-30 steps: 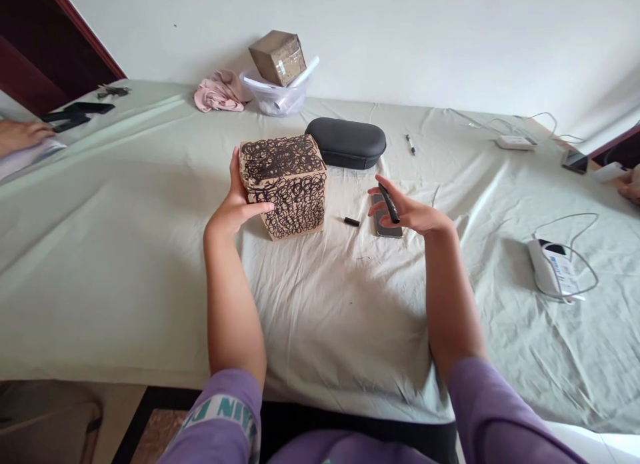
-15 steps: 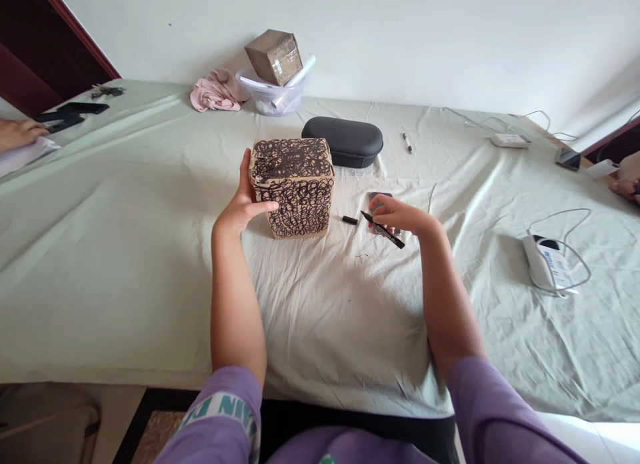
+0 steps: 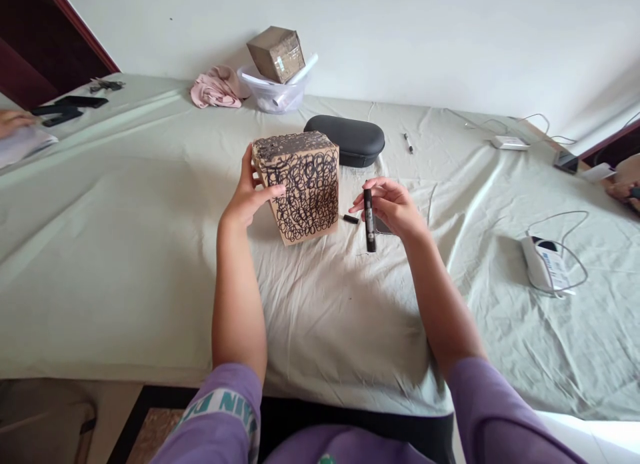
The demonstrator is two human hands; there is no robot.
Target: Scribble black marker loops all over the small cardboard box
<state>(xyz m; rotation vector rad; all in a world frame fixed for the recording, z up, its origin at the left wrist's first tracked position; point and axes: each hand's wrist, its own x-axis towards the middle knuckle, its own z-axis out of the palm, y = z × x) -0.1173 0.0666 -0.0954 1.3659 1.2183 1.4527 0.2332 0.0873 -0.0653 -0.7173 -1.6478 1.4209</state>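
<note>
A cardboard box covered in black looping scribbles is tilted on the cloth. My left hand grips its left side, thumb on the front face and fingers behind. In my right hand is a black marker, held nearly upright to the right of the box and apart from it. The marker's loose black cap lies on the cloth between the box and my right hand. Partly hidden under that hand is a dark flat object.
Behind the box lies a black hard case. A pen is farther right. At the back stand a plastic basin with a taped carton, beside a pink cloth. A white corded device sits right. Another person's hand shows far left.
My right hand has lifted the marker and swung it from slanted to nearly upright, moving slightly left. My left hand has tilted and turned the box, showing more of its front face.
</note>
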